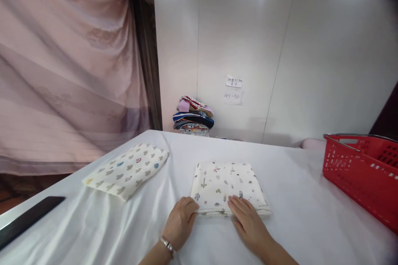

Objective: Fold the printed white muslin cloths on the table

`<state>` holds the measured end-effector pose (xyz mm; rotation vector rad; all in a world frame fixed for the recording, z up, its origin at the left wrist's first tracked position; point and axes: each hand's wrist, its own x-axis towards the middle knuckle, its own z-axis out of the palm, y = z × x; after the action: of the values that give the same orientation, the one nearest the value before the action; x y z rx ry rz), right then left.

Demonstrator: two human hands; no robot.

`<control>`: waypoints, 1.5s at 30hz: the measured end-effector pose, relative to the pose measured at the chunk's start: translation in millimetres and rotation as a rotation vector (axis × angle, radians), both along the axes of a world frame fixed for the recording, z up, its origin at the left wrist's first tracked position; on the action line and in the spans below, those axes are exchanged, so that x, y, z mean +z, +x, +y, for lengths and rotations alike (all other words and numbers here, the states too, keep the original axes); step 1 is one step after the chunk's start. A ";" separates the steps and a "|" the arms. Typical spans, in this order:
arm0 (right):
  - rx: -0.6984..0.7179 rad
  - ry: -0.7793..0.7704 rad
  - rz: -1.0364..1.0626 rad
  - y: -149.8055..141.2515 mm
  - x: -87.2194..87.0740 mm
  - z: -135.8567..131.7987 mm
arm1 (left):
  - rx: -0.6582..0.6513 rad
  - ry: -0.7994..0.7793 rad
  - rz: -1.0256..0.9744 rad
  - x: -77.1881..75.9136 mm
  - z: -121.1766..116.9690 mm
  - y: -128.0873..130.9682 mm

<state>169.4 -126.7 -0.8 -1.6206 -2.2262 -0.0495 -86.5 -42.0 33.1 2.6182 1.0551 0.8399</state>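
Observation:
A folded white cloth (pixel 222 186) with small plant and starfish prints lies flat on the white-covered table in front of me. At its near left corner my left hand (pixel 180 221), with a silver bracelet on the wrist, is closed, fingers bent over the corner and thumb by the edge. My right hand (pixel 248 221) rests open on the near right part, its fingers stretched out flat over the cloth and its thumb near the front edge. Off to the left lies a second folded cloth (pixel 132 169), cream with grey mushroom-like prints, untouched by either hand.
A red plastic basket (pixel 357 178) with a metal handle stands at the right edge. On the left lies a dark flat object (pixel 31 217). Behind the table (pixel 298 198) is a pile of folded fabrics (pixel 193 116) by the wall. A pink curtain (pixel 68 66) hangs at left.

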 end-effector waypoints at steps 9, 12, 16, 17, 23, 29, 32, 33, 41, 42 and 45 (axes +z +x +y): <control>0.014 -0.018 0.029 3.8 -4.2 0.6 | -0.079 0.055 0.137 -0.4 16.4 42.1; -0.013 -0.093 0.099 0.3 6.7 3.0 | -0.133 0.014 0.307 -14.2 15.5 49.5; -0.126 -0.108 0.201 -1.4 36.0 27.6 | -0.131 -0.015 0.355 -17.0 11.5 49.7; -0.149 -0.091 0.192 2.2 42.3 37.3 | -0.133 -0.027 0.358 -15.3 10.9 49.3; -0.409 -0.159 0.001 54.6 26.7 80.3 | -0.133 -0.117 0.354 -8.5 8.9 48.0; -0.432 -0.164 -0.028 76.0 -7.7 78.4 | -0.100 -0.195 0.364 -0.4 6.7 50.1; -0.445 -0.172 -0.033 73.1 -6.0 77.2 | -0.077 -0.253 0.374 13.8 15.0 59.3; -0.448 -0.179 -0.032 72.8 -5.1 77.1 | -0.057 -0.246 0.373 17.4 19.8 62.7; -0.449 -0.185 -0.080 65.9 11.5 90.5 | 0.063 -0.224 0.403 -8.8 50.1 68.3; -0.444 -0.160 -0.088 60.7 17.6 95.5 | 0.061 -0.226 0.405 -11.8 50.2 67.8; -0.403 -0.145 -0.094 43.0 33.7 110.6 | 0.071 -0.255 0.427 -13.0 48.0 67.8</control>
<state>212.4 -16.1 33.0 -2.1656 -1.9713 -0.0745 -18.8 6.0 20.1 2.6041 1.2638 0.1358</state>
